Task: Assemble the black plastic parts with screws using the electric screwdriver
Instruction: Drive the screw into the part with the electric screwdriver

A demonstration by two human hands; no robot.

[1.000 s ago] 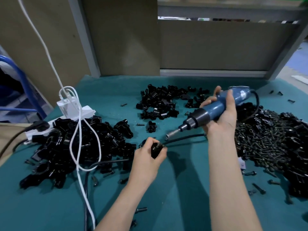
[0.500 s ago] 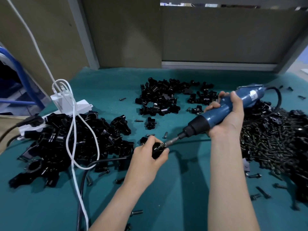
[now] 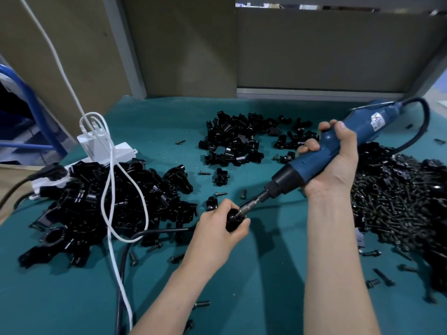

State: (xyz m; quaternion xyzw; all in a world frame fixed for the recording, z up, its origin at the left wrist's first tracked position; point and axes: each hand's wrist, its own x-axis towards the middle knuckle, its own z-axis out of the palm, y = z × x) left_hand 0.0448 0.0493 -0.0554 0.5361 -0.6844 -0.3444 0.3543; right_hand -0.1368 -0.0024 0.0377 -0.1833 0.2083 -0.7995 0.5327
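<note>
My left hand (image 3: 217, 232) grips a small black plastic part (image 3: 234, 220) just above the teal table mat (image 3: 266, 274). In my right hand (image 3: 332, 163) I hold a blue electric screwdriver (image 3: 321, 155), slanted down to the left. Its metal bit (image 3: 249, 206) touches the top of the held part. Whether a screw sits under the bit is hidden. A large heap of black screws (image 3: 396, 209) lies to the right of my right forearm.
A big pile of black plastic parts (image 3: 104, 204) lies at the left, crossed by white cables (image 3: 113, 189) from a white power strip (image 3: 101, 151). Another pile of smaller black parts (image 3: 239, 139) sits at the back centre. Loose screws (image 3: 203, 304) and a black cord (image 3: 150, 234) lie on the mat.
The screwdriver came down to the left and its bit now meets the part in my left hand. My left hand stayed nearly in place.
</note>
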